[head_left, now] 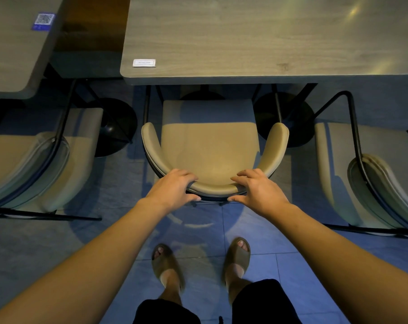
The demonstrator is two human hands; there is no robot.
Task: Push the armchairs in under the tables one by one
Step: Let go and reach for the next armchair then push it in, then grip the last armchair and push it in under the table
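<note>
Both hands curled over the curved back of the beige armchair (210,146), the left hand (175,187) and right hand (256,188) each with fingers on top and thumb behind the rim. The armchair's seat front sat just under the edge of the wooden bench (268,43). Two more armchairs (46,155) flanked it.

QR sticker (43,21), blue, on far-left table (9,54); white label (144,63), print unreadable, on middle table (256,38).
</note>
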